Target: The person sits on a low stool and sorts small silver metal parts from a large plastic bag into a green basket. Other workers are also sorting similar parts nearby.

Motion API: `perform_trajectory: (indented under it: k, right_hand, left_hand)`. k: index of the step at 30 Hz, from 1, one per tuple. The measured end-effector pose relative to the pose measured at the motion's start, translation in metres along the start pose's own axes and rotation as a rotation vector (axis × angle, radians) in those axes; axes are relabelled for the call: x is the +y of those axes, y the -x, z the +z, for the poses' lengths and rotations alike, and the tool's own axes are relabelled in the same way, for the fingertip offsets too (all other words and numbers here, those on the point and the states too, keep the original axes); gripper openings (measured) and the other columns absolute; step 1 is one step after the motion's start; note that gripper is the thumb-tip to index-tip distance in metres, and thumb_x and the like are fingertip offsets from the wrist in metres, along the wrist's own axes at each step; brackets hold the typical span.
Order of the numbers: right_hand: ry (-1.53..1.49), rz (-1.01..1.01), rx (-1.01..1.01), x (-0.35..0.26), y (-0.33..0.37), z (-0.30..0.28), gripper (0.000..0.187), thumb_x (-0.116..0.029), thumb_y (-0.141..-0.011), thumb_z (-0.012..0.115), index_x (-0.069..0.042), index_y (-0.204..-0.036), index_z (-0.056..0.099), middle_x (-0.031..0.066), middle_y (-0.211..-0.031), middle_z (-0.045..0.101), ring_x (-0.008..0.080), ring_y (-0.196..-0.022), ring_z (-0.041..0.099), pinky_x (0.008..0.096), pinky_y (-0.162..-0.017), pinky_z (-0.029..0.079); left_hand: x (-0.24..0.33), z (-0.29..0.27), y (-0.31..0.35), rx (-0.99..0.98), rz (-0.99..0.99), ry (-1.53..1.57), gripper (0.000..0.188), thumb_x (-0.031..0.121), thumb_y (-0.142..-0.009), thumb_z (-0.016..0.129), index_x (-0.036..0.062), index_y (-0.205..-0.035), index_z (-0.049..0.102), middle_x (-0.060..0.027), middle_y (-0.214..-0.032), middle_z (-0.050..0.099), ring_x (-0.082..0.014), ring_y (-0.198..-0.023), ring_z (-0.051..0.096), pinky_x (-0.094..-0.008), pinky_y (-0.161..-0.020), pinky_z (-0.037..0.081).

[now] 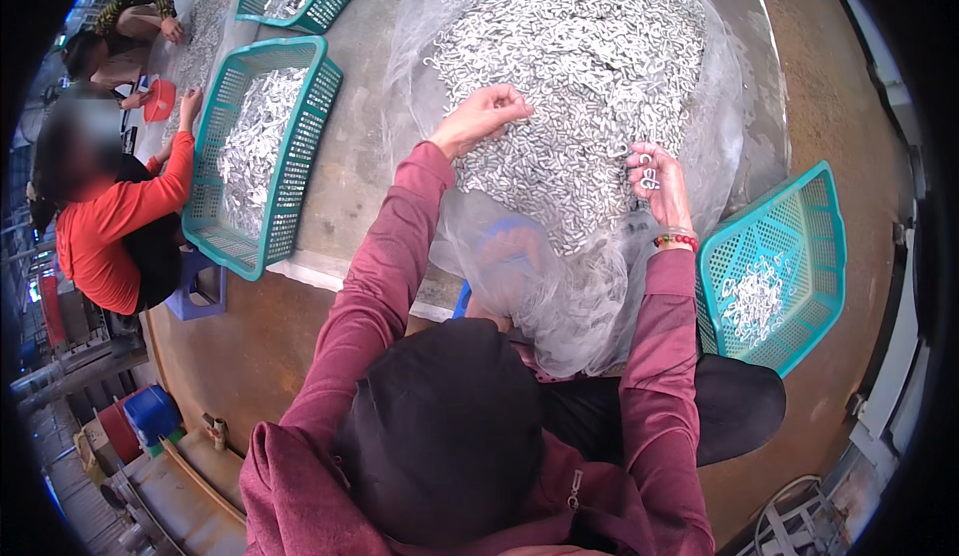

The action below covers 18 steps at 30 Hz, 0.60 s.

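Observation:
A broad heap of small silvery curved metal pieces (569, 46), many shaped like hooks, lies on a sheet of clear netting (569, 316) in front of me. My left hand (481, 119) is over the heap's left side, its thumb and fingers pinched together; whatever may be between them is too small to make out. At the heap's right edge my right hand (659, 181) is closed, with several S-shaped metal hooks (648, 174) showing between its fingers. A green plastic basket (824, 246) stands right of my right forearm and holds a small pile of similar pale pieces (754, 298).
Left of the heap stands a green basket (322, 86) of flat silvery pieces, with another green basket (330, 6) behind it. A person in an orange top (125, 211) sits by a blue stool (200, 291) at the left. Farther back are other people and a red bowl (160, 100).

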State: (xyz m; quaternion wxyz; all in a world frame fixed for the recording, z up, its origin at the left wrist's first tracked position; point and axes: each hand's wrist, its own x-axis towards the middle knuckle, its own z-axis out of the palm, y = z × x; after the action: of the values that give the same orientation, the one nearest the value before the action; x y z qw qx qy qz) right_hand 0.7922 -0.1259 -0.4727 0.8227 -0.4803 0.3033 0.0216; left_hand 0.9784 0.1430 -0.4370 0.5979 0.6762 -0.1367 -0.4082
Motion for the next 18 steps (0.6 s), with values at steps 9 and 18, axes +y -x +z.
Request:
perform_trajectory:
  k: [9, 18]
  right_hand:
    - [1.094, -0.454, 0.333, 0.052, -0.038, 0.058, 0.024, -0.02, -0.081, 0.064, 0.003, -0.083, 0.06, 0.0242, -0.078, 0.062, 0.0419, -0.077, 0.06, 0.0429, -0.068, 0.047]
    - [0.589, -0.412, -0.077, 0.051, -0.022, 0.102, 0.03, -0.022, -0.085, 0.062, -0.002, -0.108, 0.063, 0.005, -0.065, 0.06, 0.019, -0.057, 0.055, 0.0307, -0.05, 0.042]
  left_hand:
    - [-0.014, -0.003, -0.027, 0.044, -0.182, 0.498, 0.018, 0.019, -0.084, 0.06, 0.0038, -0.075, 0.055, -0.0052, -0.065, 0.055, -0.0212, -0.049, 0.05, -0.024, -0.045, 0.043]
    - [-0.044, 0.021, -0.047, 0.283, 0.336, -0.788, 0.026, 0.026, -0.079, 0.065, 0.0002, -0.079, 0.064, -0.018, -0.068, 0.062, -0.0258, -0.066, 0.063, -0.0366, -0.063, 0.049]
